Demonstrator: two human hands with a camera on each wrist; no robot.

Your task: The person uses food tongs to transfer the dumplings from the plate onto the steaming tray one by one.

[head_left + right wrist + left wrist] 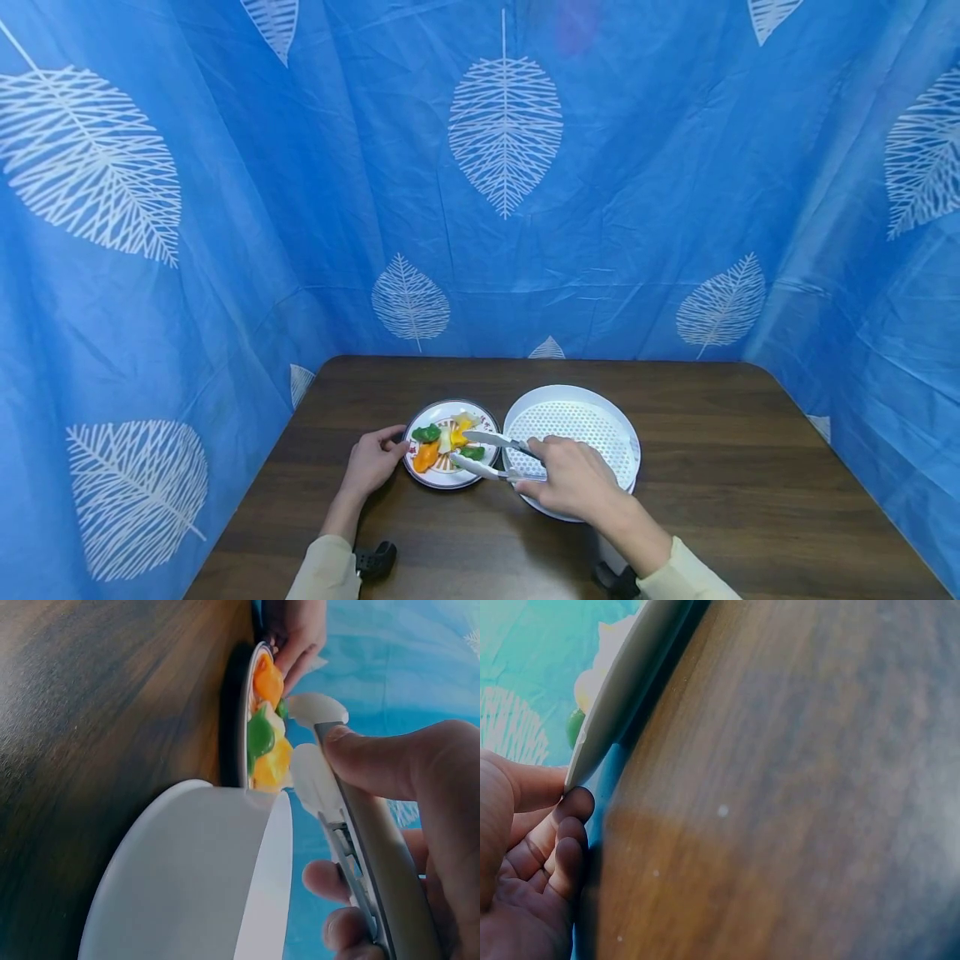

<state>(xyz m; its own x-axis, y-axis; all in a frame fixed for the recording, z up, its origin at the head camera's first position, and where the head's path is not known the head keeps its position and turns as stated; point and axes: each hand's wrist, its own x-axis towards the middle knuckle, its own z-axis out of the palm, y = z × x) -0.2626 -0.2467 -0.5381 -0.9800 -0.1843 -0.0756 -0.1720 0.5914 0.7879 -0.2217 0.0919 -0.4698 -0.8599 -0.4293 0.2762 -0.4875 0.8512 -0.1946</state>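
Note:
My left hand [373, 460] pinches the near-left rim of a white plate [450, 482] with a dark edge, thumb and fingertips at the rim. Lying on the plate are an orange pepper [425, 457], green peppers [427, 433], a yellow one [461, 432] and pale pieces. My right hand [573, 475] grips metal tongs [379, 847] with pale tips. The tongs' arms are spread, and their tips overlap the right side of the plate in the head view. Nothing shows between them. Beneath the right hand stands a round white basket [577, 421] with a perforated bottom.
Plate and basket stand side by side on a dark wooden table [712, 467]. A blue curtain [600, 250] with white leaf prints hangs behind the table and along both sides. Black bands [375, 560] sit on both wrists below light sleeves.

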